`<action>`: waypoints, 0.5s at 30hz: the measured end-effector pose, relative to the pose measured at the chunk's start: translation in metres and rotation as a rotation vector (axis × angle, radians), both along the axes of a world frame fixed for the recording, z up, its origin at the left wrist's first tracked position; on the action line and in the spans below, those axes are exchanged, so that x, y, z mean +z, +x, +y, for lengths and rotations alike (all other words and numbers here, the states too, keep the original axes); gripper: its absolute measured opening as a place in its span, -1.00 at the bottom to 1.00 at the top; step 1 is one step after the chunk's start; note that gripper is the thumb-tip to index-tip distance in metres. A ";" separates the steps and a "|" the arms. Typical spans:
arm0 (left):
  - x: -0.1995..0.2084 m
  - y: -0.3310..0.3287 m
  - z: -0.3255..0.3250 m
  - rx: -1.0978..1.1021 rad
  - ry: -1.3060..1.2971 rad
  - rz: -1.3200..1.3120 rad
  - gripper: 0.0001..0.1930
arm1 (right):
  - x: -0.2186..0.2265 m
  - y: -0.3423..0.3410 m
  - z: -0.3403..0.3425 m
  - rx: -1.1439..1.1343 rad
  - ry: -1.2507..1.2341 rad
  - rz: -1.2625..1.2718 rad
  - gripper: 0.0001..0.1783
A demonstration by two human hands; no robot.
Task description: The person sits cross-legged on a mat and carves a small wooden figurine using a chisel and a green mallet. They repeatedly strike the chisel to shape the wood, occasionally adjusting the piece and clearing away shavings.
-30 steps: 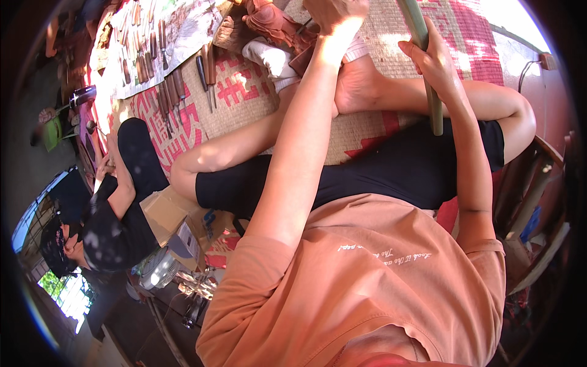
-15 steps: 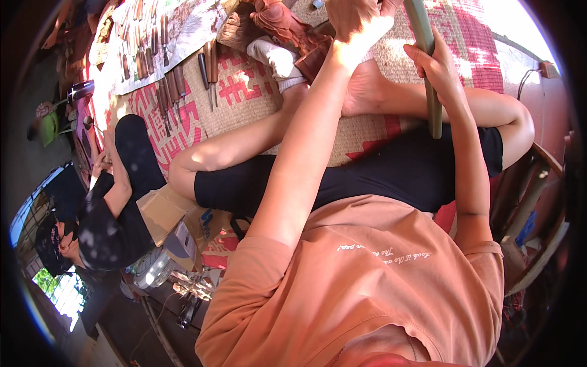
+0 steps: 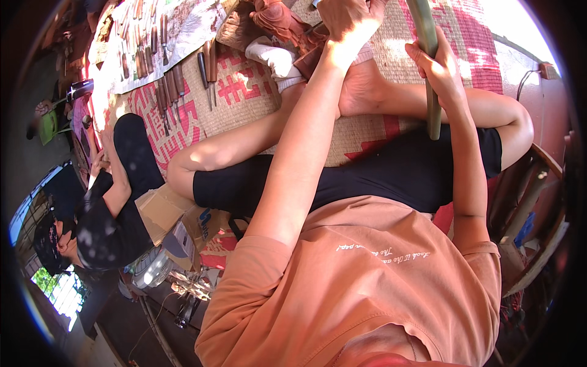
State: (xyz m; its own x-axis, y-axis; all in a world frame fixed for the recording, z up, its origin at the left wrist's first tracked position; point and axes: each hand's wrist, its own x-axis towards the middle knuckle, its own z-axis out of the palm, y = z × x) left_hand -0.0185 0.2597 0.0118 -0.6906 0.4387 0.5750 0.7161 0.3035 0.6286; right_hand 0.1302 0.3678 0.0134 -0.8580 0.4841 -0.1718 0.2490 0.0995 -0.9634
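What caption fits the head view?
Seated cross-legged on a woven mat, left hand at a brown wood carving, right hand gripping a greenish stick.

The left hand [image 3: 348,18] sits slightly higher and nearer the carved wood figure [image 3: 275,21]; the right hand [image 3: 437,67] drops lower along the green stick [image 3: 428,73].

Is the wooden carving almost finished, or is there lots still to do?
Partly done: the brown wood carving already has rounded, shaped forms. In hand: the left hand is pressed at the carving, and the right hand grips a green stick. Many chisels lie ready on the mat, so more cutting probably remains; the carving is cut off at the picture's edge.
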 end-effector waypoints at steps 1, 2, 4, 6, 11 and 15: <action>-0.001 -0.001 0.000 -0.001 0.001 0.000 -0.82 | 0.000 0.000 0.000 0.002 0.014 -0.006 -0.66; -0.002 -0.001 0.000 0.000 0.002 -0.001 -0.82 | -0.001 0.000 0.000 0.005 0.027 -0.013 -0.66; -0.005 -0.002 0.000 0.001 0.030 -0.003 -0.82 | 0.000 -0.001 0.000 0.001 0.064 -0.020 -0.66; -0.005 -0.002 0.001 0.000 0.084 -0.006 -0.82 | 0.000 -0.001 -0.001 0.002 0.103 -0.029 -0.66; -0.006 -0.002 -0.002 0.014 0.110 0.045 -0.82 | 0.003 0.000 -0.005 0.028 0.385 0.004 -0.68; -0.004 0.000 -0.007 -0.032 0.134 -0.002 -0.81 | 0.007 0.002 -0.011 0.019 0.549 -0.050 -0.65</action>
State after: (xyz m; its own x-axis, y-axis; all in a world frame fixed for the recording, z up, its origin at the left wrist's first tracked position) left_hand -0.0188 0.2530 0.0083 -0.6787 0.3797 0.6287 0.7229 0.1938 0.6633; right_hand 0.1321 0.3567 0.0201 -0.8649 0.4983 0.0602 0.2867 0.5889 -0.7557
